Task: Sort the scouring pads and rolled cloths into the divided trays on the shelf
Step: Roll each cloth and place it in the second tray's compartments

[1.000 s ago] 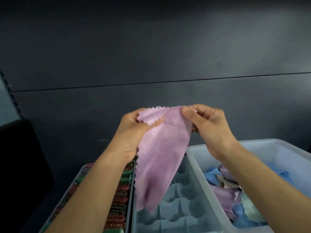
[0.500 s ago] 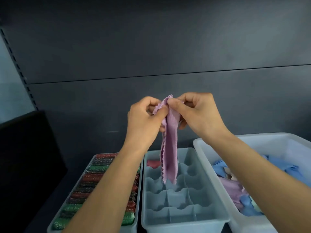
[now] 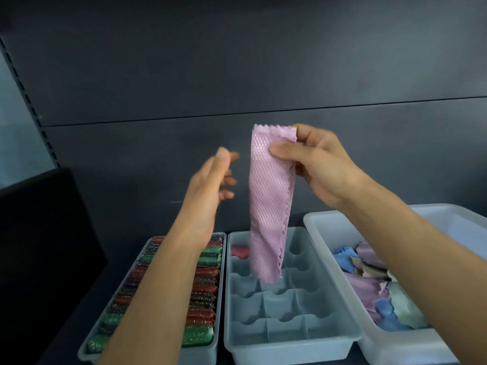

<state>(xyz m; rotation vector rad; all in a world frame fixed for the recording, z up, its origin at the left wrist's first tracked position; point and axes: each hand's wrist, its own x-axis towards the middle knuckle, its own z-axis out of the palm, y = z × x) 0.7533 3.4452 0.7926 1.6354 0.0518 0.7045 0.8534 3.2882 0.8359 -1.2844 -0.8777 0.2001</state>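
A pink waffle-textured cloth (image 3: 271, 204), folded into a long strip, hangs down over the middle divided tray (image 3: 290, 338). My right hand (image 3: 316, 169) pinches its top edge between thumb and fingers. My left hand (image 3: 210, 183) is beside the cloth on the left, apart from it, fingers relaxed and holding nothing. The middle tray has one dark red rolled cloth (image 3: 240, 252) in its far left compartment. The left tray (image 3: 220, 259) is filled with rows of red and green glittery scouring pads (image 3: 203, 335).
A white bin (image 3: 329, 227) on the right holds loose blue, pink and pale cloths (image 3: 369, 288). A dark shelf back panel rises behind the trays. A black object (image 3: 44, 246) stands at the left.
The cloth went from spread wide between both hands to folded into a narrow strip. My left hand has let go and moved left; my right hand alone holds it, raised slightly.
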